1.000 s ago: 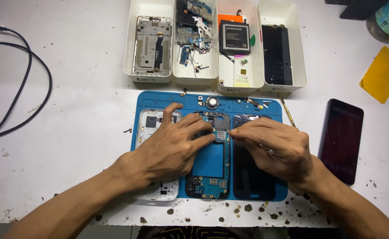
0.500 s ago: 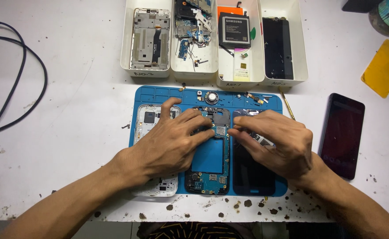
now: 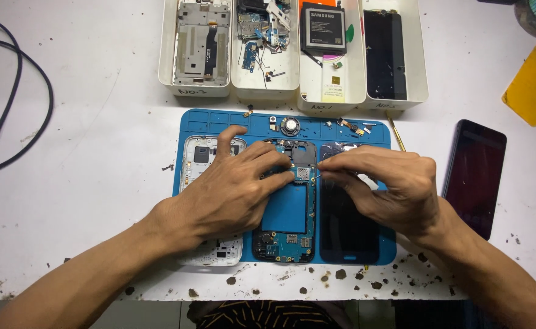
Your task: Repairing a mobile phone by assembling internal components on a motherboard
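Center of frame: blue work mat (image 3: 219, 122) w/ an opened phone frame w/ circuit board (image 3: 286, 210) lying on it. Left hand (image 3: 231, 189) lies flat over the board's upper left, fingers spread, pressing it, gripping nothing. Right hand (image 3: 390, 183) has fingertips pinched narrow at the board's top right edge; can't tell what's betw. them, too small. Black screen panel (image 3: 347, 228) just right of the board, white back cover (image 3: 204, 158) left, partly under the left hand. White parts trays (image 3: 262, 91) along top of frame; dark phone (image 3: 475, 173) at right.

Blue-green phone circuit board frame (image 3: 287, 210) lies flat on blue mat (image 3: 219, 122).
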